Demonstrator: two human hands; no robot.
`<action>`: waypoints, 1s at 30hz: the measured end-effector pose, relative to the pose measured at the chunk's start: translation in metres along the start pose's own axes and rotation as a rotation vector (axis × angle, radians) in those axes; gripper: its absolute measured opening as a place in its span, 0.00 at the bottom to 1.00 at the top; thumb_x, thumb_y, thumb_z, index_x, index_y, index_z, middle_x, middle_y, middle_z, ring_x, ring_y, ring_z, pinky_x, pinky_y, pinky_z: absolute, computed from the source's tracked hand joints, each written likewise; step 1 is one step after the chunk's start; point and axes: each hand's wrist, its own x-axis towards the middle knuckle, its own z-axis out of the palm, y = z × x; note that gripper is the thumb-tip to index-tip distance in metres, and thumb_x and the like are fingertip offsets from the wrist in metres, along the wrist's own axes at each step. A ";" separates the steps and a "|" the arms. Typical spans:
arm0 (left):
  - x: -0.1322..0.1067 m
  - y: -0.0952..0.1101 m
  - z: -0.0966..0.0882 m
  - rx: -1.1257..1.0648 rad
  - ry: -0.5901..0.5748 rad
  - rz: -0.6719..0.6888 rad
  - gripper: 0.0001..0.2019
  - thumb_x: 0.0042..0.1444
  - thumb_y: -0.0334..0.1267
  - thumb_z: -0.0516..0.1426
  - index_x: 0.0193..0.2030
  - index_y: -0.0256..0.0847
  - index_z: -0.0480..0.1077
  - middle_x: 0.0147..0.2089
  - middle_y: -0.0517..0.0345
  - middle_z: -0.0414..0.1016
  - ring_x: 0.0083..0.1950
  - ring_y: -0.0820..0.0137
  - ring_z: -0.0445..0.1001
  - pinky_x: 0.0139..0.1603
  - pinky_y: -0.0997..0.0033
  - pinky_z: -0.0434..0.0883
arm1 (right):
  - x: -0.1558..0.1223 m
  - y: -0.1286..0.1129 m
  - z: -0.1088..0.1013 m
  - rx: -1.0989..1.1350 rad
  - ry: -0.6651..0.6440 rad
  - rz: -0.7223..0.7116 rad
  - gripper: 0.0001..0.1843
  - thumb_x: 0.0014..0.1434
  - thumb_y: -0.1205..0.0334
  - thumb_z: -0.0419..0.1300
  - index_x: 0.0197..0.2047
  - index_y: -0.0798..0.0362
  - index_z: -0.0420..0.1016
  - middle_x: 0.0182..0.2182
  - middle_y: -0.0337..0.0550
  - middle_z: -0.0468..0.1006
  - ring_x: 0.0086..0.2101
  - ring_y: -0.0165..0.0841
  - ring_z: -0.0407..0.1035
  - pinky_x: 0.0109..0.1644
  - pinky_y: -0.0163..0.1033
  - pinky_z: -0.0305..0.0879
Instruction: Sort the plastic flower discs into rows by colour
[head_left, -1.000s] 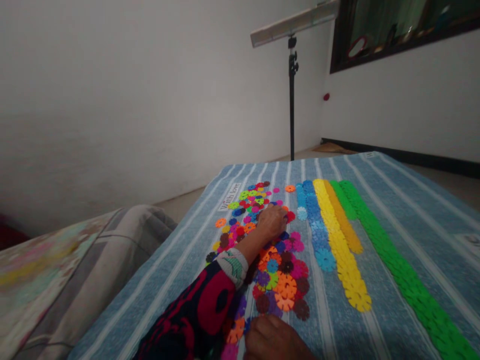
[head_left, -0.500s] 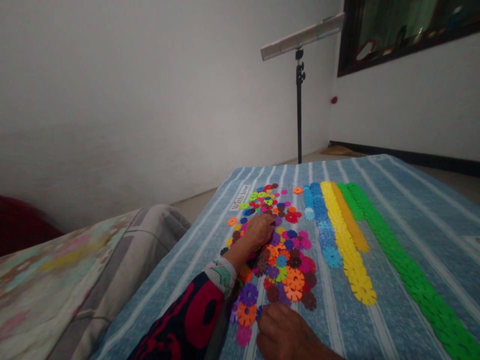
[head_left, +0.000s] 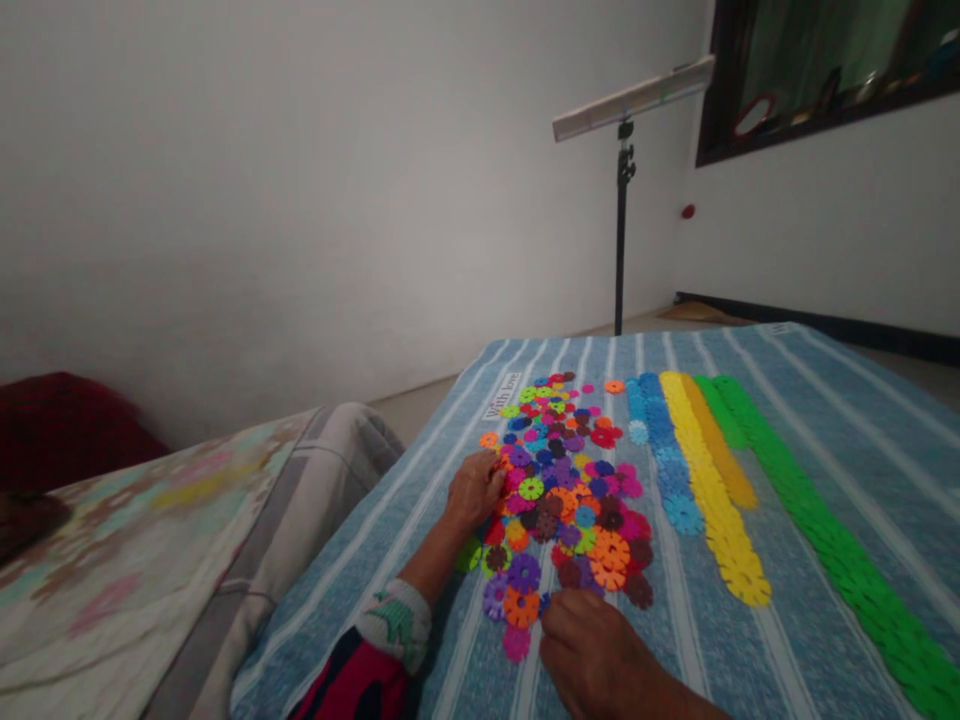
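Observation:
A heap of mixed-colour plastic snowflake discs lies on a blue striped towel. My left hand rests at the heap's left edge with its fingers curled onto the discs; whether it holds one is hidden. My right hand lies knuckles-up at the heap's near edge, fingertips touching the nearest discs. To the right run sorted rows of discs: a blue row, a yellow row, an orange-yellow row and a long green row.
A folded patterned blanket lies left of the towel, with a dark red cushion behind it. A black stand carrying a white bar rises by the far wall. A dark-framed mirror hangs at the upper right.
My left hand has drawn back from the far middle of the heap to its left edge. My right hand has stayed at the near edge. The view has shifted left.

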 end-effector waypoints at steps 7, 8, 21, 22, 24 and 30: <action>-0.029 -0.019 0.000 -0.033 0.067 -0.127 0.15 0.57 0.41 0.54 0.47 0.42 0.76 0.56 0.48 0.77 0.60 0.58 0.73 0.64 0.54 0.67 | 0.000 0.000 -0.010 0.054 -0.099 0.029 0.08 0.61 0.70 0.54 0.30 0.53 0.65 0.29 0.42 0.67 0.31 0.33 0.61 0.33 0.39 0.54; -0.031 -0.020 0.001 -0.042 0.072 -0.141 0.15 0.57 0.42 0.54 0.48 0.42 0.76 0.56 0.48 0.77 0.60 0.58 0.73 0.64 0.54 0.67 | 0.001 0.000 -0.013 0.060 -0.119 0.042 0.07 0.60 0.70 0.54 0.30 0.53 0.64 0.29 0.42 0.67 0.31 0.33 0.61 0.33 0.39 0.54; -0.040 0.015 0.004 -0.311 0.079 -0.082 0.12 0.61 0.40 0.50 0.45 0.40 0.71 0.48 0.49 0.76 0.52 0.62 0.74 0.57 0.61 0.70 | 0.010 -0.005 -0.030 0.082 -0.298 0.115 0.08 0.61 0.73 0.51 0.33 0.52 0.66 0.34 0.43 0.70 0.37 0.36 0.63 0.40 0.41 0.59; -0.041 0.019 0.004 -0.329 0.080 -0.070 0.11 0.61 0.39 0.49 0.44 0.41 0.71 0.47 0.50 0.76 0.51 0.63 0.74 0.56 0.61 0.70 | 0.010 -0.005 -0.031 0.083 -0.300 0.117 0.08 0.61 0.73 0.51 0.33 0.52 0.66 0.34 0.44 0.70 0.37 0.36 0.63 0.40 0.41 0.60; -0.042 0.025 0.004 -0.348 0.076 -0.049 0.10 0.61 0.39 0.49 0.42 0.40 0.70 0.45 0.51 0.76 0.49 0.64 0.74 0.54 0.62 0.70 | 0.009 -0.005 -0.031 0.086 -0.296 0.119 0.08 0.61 0.73 0.51 0.34 0.53 0.66 0.34 0.44 0.71 0.38 0.37 0.64 0.41 0.41 0.61; -0.046 0.036 0.004 -0.401 0.058 -0.055 0.10 0.58 0.37 0.51 0.41 0.40 0.71 0.43 0.53 0.77 0.48 0.64 0.74 0.55 0.61 0.70 | 0.009 -0.005 -0.034 0.078 -0.292 0.131 0.08 0.63 0.72 0.51 0.35 0.53 0.67 0.36 0.46 0.72 0.39 0.37 0.65 0.44 0.43 0.64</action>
